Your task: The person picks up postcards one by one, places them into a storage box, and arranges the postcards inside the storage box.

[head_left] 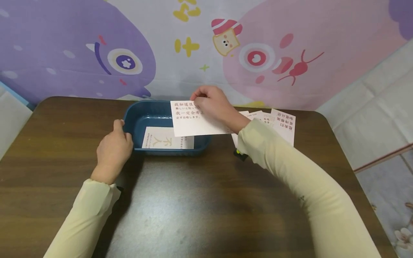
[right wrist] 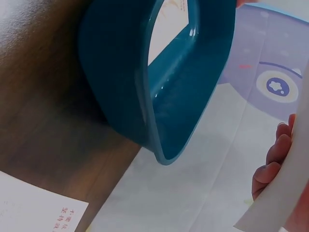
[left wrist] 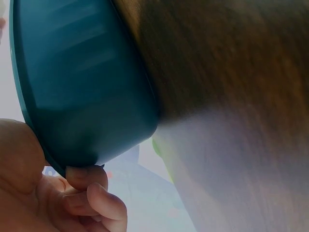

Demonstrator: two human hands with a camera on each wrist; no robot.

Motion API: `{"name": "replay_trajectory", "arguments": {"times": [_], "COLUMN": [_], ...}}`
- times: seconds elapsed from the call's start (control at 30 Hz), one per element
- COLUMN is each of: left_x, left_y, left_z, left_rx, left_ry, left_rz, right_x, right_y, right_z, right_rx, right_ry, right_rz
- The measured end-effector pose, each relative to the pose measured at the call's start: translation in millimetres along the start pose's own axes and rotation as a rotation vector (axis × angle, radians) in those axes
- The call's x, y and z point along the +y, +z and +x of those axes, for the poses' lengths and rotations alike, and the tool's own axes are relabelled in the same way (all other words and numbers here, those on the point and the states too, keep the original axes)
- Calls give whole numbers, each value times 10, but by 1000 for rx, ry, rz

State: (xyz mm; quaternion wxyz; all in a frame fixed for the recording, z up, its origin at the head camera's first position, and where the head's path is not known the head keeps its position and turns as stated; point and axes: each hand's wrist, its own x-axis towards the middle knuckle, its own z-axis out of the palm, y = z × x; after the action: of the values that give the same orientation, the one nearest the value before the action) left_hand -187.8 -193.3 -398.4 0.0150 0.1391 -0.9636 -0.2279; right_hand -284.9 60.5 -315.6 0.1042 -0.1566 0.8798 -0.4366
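Observation:
A dark teal plastic bin (head_left: 129,120) stands near the table's back edge. My left hand (head_left: 115,154) grips its left rim; the left wrist view shows thumb and curled fingers at the bin's corner (left wrist: 91,96). Inside lies a white card (head_left: 168,137) with large gold characters. My right hand (head_left: 214,107) pinches another white card (head_left: 190,127) with red printed text by its upper edge, above the bin's right part. In the right wrist view the fingers (right wrist: 275,159) curl behind this card. More printed cards (head_left: 284,123) lie spread to the right, partly behind the right sleeve.
The brown wooden table (head_left: 180,208) reaches back to a cartoon-printed cloth (head_left: 193,79). A small black and yellow-green object (head_left: 239,154) lies beside the right forearm, mostly hidden. Pale tiled wall (head_left: 371,93) borders the table's right side.

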Motion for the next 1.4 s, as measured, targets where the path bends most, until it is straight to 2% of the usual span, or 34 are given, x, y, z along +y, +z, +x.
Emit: {"name": "replay_trajectory", "arguments": {"times": [0.4,0.8,1.17,1.4], "left_x": [11,-1,-2,-3], "left_y": [-11,-13,-1,-2], "left_z": [1,0,0,-3], "left_rx": [4,8,11,8], "left_ry": [6,7,2,0], "left_rz": [-7,-7,-9,-10], "right_x": [-12,-30,-63,-67], "right_y": [129,232,353,433], "right_z": [90,133,186,234], "right_rx": [16,13,3,-4], "right_ry": [-51,-62,-29,-44], "right_rz": [-12,-20,-33,-45]}}
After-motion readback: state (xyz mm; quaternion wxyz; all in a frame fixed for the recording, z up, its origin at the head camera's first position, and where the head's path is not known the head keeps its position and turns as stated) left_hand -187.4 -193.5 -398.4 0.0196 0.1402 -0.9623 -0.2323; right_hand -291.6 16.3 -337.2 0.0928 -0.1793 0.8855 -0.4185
